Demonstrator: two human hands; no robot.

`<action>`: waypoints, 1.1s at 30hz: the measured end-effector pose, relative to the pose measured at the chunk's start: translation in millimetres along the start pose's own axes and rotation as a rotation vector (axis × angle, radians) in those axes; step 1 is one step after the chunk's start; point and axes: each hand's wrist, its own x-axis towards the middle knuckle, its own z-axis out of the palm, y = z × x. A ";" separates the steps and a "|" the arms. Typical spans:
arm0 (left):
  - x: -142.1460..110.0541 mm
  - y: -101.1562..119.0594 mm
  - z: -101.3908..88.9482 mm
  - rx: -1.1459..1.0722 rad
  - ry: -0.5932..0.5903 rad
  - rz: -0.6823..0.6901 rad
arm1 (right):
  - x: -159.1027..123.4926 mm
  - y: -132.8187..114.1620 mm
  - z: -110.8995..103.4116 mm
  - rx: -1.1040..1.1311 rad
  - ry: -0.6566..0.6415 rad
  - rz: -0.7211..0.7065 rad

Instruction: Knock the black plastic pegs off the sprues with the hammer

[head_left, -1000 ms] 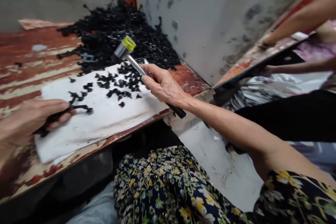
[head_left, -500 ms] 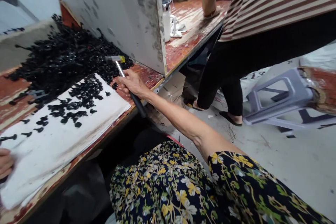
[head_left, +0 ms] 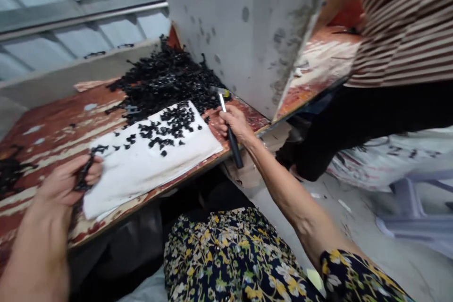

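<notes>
My right hand is closed round the shaft of a small hammer with a metal neck, a yellow-tipped head and a black grip. It rests at the right edge of a white cloth. Small black plastic pieces lie scattered on the cloth's far part. Behind them sits a big heap of black parts. My left hand is closed on a black strip of parts at the cloth's left edge.
The worn red bench ends at a grey stained partition board on the right. A person in a striped top and black trousers stands close beyond it. A grey plastic stool stands on the floor at right.
The view swung right and back left. My right hand lowered the hammer from above the cloth to the bench's right edge. My left hand kept hold of the black strip.
</notes>
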 end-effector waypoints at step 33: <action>12.5 -31.8 -8.1 -0.363 0.023 0.115 | 0.2 -2.8 -1.0 -0.136 0.094 0.021</action>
